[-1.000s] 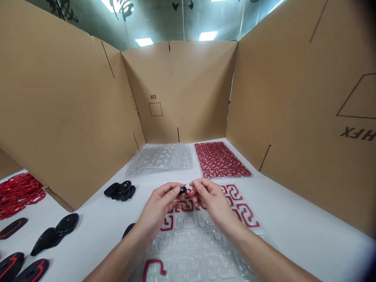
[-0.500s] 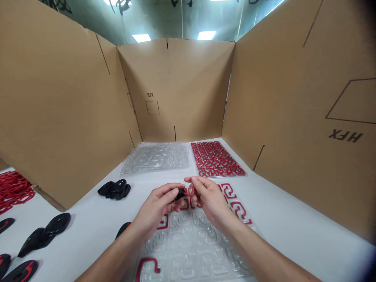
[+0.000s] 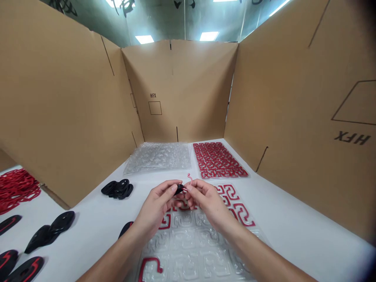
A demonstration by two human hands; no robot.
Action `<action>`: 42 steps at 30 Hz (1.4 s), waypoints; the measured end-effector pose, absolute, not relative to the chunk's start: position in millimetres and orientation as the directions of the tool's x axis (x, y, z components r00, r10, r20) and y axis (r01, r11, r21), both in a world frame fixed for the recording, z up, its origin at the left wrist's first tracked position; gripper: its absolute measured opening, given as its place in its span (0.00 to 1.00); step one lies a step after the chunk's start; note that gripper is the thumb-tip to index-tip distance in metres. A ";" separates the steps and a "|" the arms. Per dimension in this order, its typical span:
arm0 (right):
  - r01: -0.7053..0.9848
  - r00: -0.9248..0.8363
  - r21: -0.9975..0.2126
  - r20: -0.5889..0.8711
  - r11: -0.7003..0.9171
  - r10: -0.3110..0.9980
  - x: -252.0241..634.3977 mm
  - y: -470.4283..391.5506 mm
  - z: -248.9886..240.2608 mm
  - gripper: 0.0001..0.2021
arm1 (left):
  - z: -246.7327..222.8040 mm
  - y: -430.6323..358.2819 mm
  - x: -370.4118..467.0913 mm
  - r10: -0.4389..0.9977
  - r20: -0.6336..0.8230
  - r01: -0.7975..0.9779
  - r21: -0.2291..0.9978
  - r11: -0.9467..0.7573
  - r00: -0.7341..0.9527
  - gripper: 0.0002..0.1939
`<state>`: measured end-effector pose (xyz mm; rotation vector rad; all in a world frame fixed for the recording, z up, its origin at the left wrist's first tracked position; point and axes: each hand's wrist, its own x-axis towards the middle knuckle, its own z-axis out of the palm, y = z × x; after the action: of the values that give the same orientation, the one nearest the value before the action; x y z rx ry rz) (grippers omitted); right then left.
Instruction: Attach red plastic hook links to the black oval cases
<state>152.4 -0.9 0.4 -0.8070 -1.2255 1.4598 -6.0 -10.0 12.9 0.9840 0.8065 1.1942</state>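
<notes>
Near the middle, my left hand is closed on a small black piece, most of it hidden by the fingers. My right hand pinches a thin red strip right beside it; one end of the strip sticks up above the fingertips. The strip's lower part meets the black piece, but the exact contact is too small to make out. Below both hands lies a clear moulded tray, with red curved pieces in its far and right slots and one red piece at the near left.
Behind are a clear tray stack and a tray full of red pieces. Black oval parts lie at the left, several with red inlays. A red heap sits far left. Cardboard walls surround the white table.
The red strip's free end now points up above my right fingers, which have closed in nearer to the black piece. The whole view has shifted slightly.
</notes>
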 end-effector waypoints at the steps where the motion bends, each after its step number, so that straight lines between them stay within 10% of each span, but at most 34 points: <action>1: -0.265 -0.244 -0.963 0.121 0.054 0.962 152.4 -0.9 0.7 0.17 | 12.8 -10.1 -5.8 0.980 -0.001 -0.367 0.927 0.075 0.197 0.17; 24: -0.098 -0.089 -0.980 0.181 0.172 0.980 151.8 7.2 -11.9 0.13 | 2.1 -15.5 -6.4 0.934 0.333 0.399 0.845 -0.355 0.127 0.15; 42: -0.141 -0.041 -0.982 0.131 0.124 0.991 150.1 6.1 -4.9 0.16 | -4.1 0.8 -11.1 0.973 0.217 0.120 0.967 -0.226 0.083 0.20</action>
<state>150.1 6.1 -4.9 -0.9892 -1.2006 1.2131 -11.1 0.8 -4.1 1.5036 1.1369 1.2552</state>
